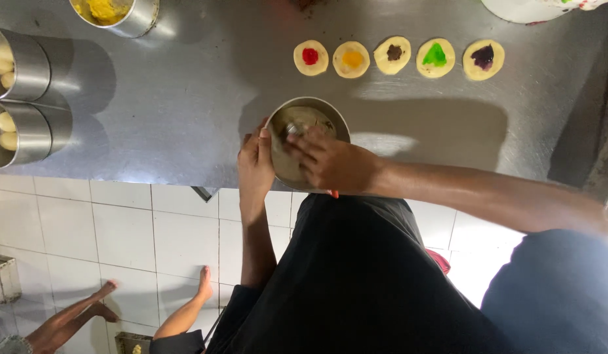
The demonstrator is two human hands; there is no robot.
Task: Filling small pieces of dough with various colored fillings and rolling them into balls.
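Note:
A round steel bowl (315, 103) stands near the front edge of the steel table (186, 98). My left hand (255, 158) grips the bowl's left rim. Over the bowl, my right hand (330, 160) has its fingers reaching inside, closed around what looks like a utensil; only its orange tip (334, 194) shows below the hand. The bowl's contents look pale and greyish. Behind the bowl lies a row of several flat dough discs, each with a dab of filling: red (310, 57), yellow (351, 59), brown (392, 54), green (436, 57) and purple (483, 59).
Two steel containers (28, 62) (32, 131) holding dough balls stand at the table's left end. A steel bowl of yellow filling (114, 13) is at the back left and a white vessel (527, 8) at the back right. Another person's bare feet (204, 283) rest on the white tiled floor (120, 229).

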